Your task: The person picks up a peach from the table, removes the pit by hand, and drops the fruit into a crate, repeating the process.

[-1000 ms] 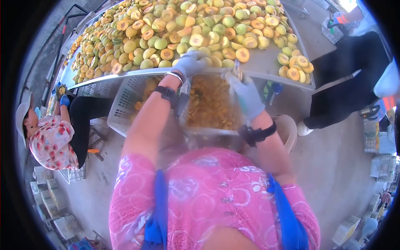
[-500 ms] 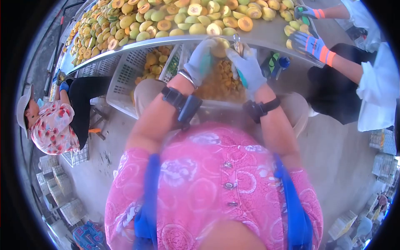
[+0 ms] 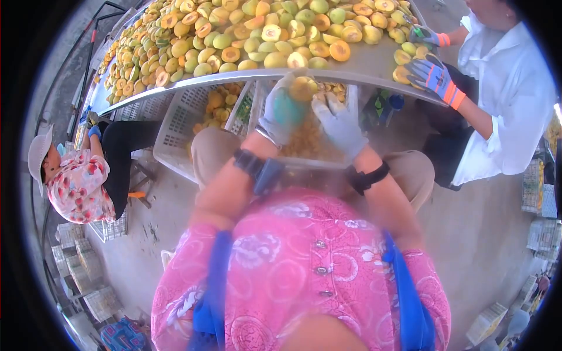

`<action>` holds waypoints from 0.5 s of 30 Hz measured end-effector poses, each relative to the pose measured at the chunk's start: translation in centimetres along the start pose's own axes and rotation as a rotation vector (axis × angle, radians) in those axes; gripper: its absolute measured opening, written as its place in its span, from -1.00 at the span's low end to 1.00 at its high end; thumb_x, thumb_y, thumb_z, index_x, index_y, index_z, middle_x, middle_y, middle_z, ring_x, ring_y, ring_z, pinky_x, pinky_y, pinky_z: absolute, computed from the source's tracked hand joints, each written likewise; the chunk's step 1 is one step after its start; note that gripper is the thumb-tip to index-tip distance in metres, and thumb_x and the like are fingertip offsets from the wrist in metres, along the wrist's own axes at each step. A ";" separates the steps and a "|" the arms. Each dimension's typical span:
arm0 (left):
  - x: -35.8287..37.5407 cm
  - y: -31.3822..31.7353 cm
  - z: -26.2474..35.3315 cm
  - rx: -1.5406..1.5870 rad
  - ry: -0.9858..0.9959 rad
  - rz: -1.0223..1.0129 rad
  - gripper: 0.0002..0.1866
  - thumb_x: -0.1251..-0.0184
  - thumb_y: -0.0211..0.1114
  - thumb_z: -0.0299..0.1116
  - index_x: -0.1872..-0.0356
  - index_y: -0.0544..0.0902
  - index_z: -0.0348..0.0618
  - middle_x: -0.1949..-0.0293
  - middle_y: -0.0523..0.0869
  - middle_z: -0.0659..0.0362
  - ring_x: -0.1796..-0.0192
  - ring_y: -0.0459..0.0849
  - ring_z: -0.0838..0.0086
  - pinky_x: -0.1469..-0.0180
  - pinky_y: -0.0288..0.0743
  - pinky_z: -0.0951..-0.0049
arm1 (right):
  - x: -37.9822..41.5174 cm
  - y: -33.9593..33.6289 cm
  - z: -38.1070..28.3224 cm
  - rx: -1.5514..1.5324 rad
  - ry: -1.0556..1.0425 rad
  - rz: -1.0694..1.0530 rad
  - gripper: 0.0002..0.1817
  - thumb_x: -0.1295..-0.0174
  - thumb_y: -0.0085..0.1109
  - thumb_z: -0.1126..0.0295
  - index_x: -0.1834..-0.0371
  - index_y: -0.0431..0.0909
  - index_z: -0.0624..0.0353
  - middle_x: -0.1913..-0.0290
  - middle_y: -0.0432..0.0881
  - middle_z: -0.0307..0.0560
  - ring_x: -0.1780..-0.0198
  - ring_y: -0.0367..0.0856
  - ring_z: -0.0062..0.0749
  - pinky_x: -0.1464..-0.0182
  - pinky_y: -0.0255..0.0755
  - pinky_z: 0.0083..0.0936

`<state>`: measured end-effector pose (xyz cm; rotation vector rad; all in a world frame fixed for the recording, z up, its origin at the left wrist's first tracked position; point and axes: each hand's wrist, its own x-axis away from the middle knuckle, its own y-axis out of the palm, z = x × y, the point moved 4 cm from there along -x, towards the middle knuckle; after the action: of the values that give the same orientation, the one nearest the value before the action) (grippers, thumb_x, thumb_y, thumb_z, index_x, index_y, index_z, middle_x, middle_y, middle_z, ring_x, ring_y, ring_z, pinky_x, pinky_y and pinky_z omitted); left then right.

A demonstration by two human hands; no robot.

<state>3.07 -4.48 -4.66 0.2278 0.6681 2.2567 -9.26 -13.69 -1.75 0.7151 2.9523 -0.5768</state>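
Observation:
My left hand [image 3: 282,111], in a pale glove with a green palm patch, grips a yellow peach-like fruit half [image 3: 303,89] just below the table's edge. Close beside it is my right hand [image 3: 341,124], also gloved, its fingers bent toward the fruit. What those fingers hold is hidden. Beneath both hands stands a white crate [image 3: 352,99] containing yellow fruit pieces [image 3: 304,137], partly blurred.
The metal table [image 3: 374,58] bears a heap of halved yellow-green fruit [image 3: 222,41]. Another white crate [image 3: 175,120] stands left below it. A co-worker in white [image 3: 509,105] handles fruit at right; another person [image 3: 76,184] sits at left. A blue object [image 3: 396,102] lies under the table.
My right hand has moved slightly down, and the metal tool seen in it earlier no longer shows. My left hand's fruit half is lower. The co-worker at right appears further into view.

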 end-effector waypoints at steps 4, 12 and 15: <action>0.1 1.1 0.3 -0.271 0.130 -0.006 -0.62 -0.55 0.00 -0.22 -0.17 0.50 -0.30 0.02 0.65 0.06 0.04 0.65 0.37 -0.03 0.57 0.39 | 0.2 0.2 -0.9 0.080 -0.042 0.060 -0.59 -0.42 -0.07 0.09 -0.12 0.45 0.17 -0.02 0.60 0.27 -0.15 0.54 0.15 -0.18 0.38 -0.18; -0.4 0.9 -1.3 0.272 -0.063 0.008 -0.69 -0.54 0.00 -0.20 -0.01 0.55 -0.22 0.20 0.68 0.12 0.17 0.66 0.38 0.05 0.58 0.39 | -0.3 1.9 1.4 -0.076 0.162 0.002 -0.51 -0.42 0.05 0.18 -0.20 0.43 0.41 -0.07 0.60 0.07 -0.13 0.55 -0.25 -0.15 0.39 -0.41; -0.5 0.9 -1.3 0.291 -0.067 0.013 -0.68 -0.54 0.01 -0.18 0.02 0.56 -0.21 0.23 0.68 0.12 0.20 0.66 0.37 0.09 0.58 0.40 | -0.3 2.5 2.3 -0.105 0.102 0.022 -0.53 -0.44 0.03 0.22 -0.22 0.41 0.41 -0.07 0.60 0.04 -0.13 0.55 -0.29 -0.15 0.40 -0.43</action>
<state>2.39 -5.88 -5.25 0.4481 0.9600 2.1475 -8.00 -12.61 -4.72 0.7886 3.0358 -0.3918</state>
